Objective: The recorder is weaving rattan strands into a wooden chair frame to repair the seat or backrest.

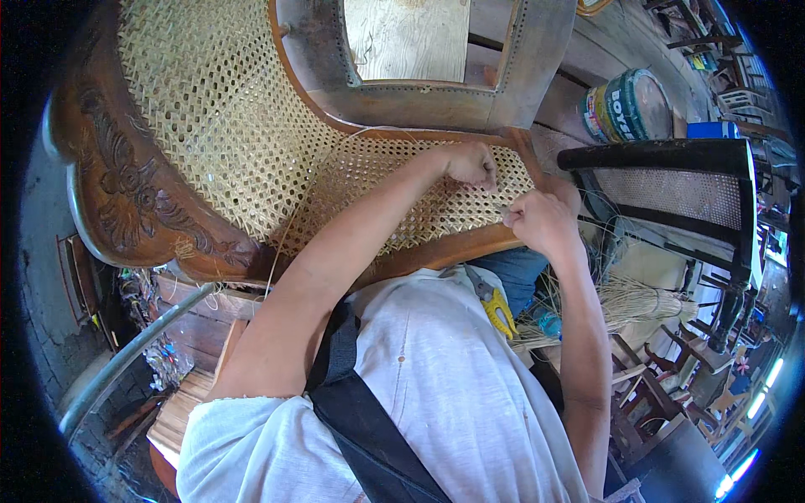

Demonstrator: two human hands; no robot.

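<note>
A carved brown wooden chair frame [115,168] lies across my lap, filled with a woven cane panel [369,180] full of small holes. My left hand [471,166] is closed just above the weave near its right end, fingers curled inward; what they hold is hidden. Beside it, at the frame's near right corner, my right hand [543,220] pinches what looks like the end of a thin cane strand against the panel. Another loose cane strand [289,225] runs over the panel's left part and hangs past the near rail.
Yellow-handled pliers [496,308] rest against my lap. To the right lie a bundle of cane strips [641,306] and a black chair with a cane panel [679,194]. Behind stand a paint bucket [627,107] and a blue box [711,130]. A metal tube [138,356] slants at the left.
</note>
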